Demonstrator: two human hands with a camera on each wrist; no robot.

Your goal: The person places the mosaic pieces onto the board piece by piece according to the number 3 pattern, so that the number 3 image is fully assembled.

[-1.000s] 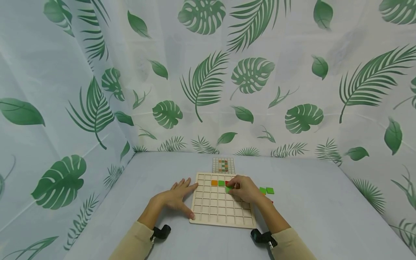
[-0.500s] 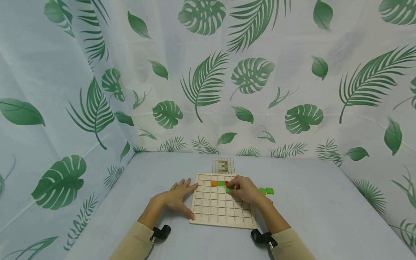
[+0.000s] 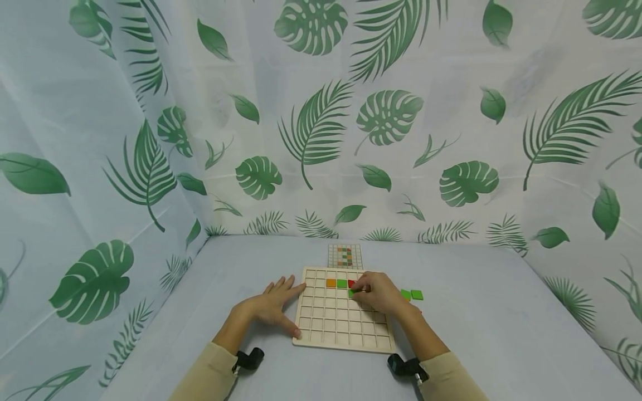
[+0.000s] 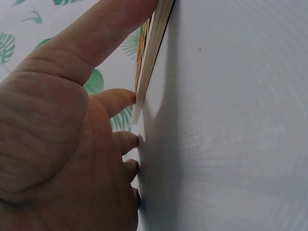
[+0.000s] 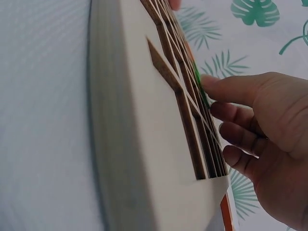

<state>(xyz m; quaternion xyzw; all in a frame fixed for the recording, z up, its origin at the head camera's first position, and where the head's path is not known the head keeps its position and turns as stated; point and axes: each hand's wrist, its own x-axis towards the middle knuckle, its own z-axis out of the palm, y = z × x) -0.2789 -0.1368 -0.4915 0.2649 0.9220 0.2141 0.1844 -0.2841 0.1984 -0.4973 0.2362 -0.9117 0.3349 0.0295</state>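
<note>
A wooden grid board (image 3: 346, 324) lies on the table. My left hand (image 3: 271, 305) is spread at its left side, with thumb and index finger touching the edge; in the left wrist view the thumb (image 4: 86, 41) reaches the board's side. Over the upper right cells, my right hand (image 3: 382, 292) pinches a green tile (image 3: 352, 293) with curled fingers, partly hiding it. Just beyond that, one row holds an orange tile (image 3: 331, 283), another green tile (image 3: 341, 283) and a red tile (image 3: 351, 283). From the right wrist, the thumb (image 5: 228, 89) meets the green tile's edge.
Behind the board lies a small card (image 3: 344, 256) printed with a coloured grid. Loose green tiles (image 3: 417, 294) lie right of the board, with bits of orange and red partly hidden by the right forearm. A leaf-patterned curtain (image 3: 321, 111) closes off the back and sides.
My right fingertips have shifted very slightly, so a little more of the red tile shows. My left hand and the board have stayed in place.
</note>
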